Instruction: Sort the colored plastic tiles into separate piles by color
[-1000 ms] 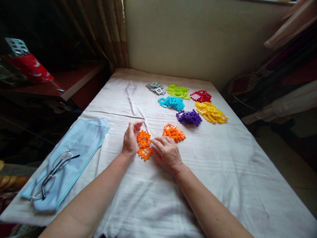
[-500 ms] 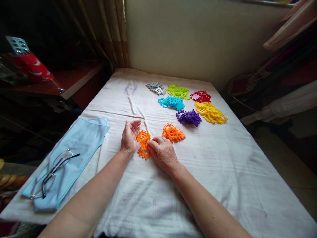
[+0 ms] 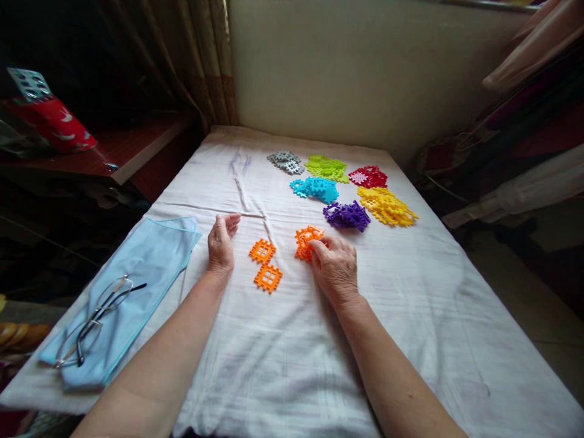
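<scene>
Mid-frame, the right hand (image 3: 336,267) seems to be picking at the toothed orange plastic pile (image 3: 305,236), its grasp hidden from me, and next, separating one would want a fine pinch; the left hand (image 3: 221,244), fingers loose, holds nothing.

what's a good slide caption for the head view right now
Right hand at an orange pile, left hand open beside two orange pieces on a white cloth.

orange pile (image 3: 302,248), orange squares (image 3: 268,277), purple pile (image 3: 347,216), light blue cloth (image 3: 157,255)

A home, with curtain (image 3: 210,61) and hanging clothes (image 3: 538,52)
</scene>
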Available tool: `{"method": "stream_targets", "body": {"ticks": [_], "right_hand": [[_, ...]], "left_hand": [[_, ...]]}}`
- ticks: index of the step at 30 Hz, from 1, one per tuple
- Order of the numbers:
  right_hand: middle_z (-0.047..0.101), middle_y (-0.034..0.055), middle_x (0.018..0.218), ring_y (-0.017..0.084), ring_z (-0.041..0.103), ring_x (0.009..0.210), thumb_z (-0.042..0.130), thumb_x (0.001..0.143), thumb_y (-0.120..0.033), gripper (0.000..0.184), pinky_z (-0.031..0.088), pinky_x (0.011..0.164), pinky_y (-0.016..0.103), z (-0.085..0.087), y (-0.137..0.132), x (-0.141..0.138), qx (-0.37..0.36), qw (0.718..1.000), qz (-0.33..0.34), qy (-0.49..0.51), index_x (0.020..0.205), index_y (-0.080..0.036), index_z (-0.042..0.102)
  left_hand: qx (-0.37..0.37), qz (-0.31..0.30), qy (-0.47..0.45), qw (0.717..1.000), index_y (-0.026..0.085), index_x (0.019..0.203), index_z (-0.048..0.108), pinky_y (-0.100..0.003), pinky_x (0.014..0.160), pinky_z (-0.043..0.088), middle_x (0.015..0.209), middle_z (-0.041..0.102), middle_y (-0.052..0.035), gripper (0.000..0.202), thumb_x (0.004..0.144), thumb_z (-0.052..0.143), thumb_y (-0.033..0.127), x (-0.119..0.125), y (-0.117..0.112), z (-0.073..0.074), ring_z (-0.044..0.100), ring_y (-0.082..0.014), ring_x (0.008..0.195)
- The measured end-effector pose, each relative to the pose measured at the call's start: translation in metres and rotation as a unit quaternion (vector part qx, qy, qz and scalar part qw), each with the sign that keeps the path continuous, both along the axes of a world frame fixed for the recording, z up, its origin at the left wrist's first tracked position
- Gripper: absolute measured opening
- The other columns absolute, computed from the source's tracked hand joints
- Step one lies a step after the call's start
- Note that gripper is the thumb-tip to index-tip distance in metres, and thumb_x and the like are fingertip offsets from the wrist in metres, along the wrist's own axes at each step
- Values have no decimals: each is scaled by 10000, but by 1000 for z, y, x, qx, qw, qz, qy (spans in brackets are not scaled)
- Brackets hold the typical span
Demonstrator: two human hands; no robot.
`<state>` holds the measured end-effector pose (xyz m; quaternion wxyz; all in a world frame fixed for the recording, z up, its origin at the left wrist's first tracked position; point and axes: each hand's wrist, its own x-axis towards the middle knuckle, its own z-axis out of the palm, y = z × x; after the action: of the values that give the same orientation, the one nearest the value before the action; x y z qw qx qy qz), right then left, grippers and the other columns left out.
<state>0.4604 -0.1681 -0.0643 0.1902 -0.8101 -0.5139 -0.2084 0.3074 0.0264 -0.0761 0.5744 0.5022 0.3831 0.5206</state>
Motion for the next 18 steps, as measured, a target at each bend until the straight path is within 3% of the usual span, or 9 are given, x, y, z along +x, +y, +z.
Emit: {"method": "stream_targets", "body": {"ticks": [6, 13, 16, 18], "right_hand": [[627, 91, 1017, 236, 486, 931, 569, 902, -219, 197, 320, 799, 364, -1, 0, -2, -9, 1000, 3, 29, 1037, -241, 710], [650, 82, 1032, 233, 517, 955, 552, 920, -239, 202, 341, 827, 363, 2, 0, -7, 32, 999, 21, 5, 1045, -235, 711], [662, 77, 1003, 217, 540, 925, 531, 933, -246, 205, 374, 842, 354, 3, 0, -14, 50, 996, 74, 19, 1019, -221, 715], [671, 74, 972, 197, 559, 885, 519, 942, -259, 206, 401, 834, 336, 3, 1, -20, 34, 988, 143, 45, 988, -209, 713]], "left_hand": [[0, 6, 7, 1000, 188, 909, 685, -316, 891, 485, 1044, 724, -108, 570, 851, 403, 681, -1, 1, 1, 667, -188, 992], [80, 58, 80, 992, 195, 928, 662, -302, 868, 492, 1028, 713, -88, 399, 872, 458, 533, -18, 28, -6, 660, -186, 979], [181, 53, 210, 959, 201, 996, 661, -336, 945, 462, 1054, 710, -83, 315, 874, 466, 416, -26, 35, -7, 641, -207, 1029], [254, 23, 328, 910, 203, 1065, 663, -386, 1017, 414, 1135, 696, -99, 307, 857, 486, 344, -30, 34, -6, 610, -244, 1108]]}}
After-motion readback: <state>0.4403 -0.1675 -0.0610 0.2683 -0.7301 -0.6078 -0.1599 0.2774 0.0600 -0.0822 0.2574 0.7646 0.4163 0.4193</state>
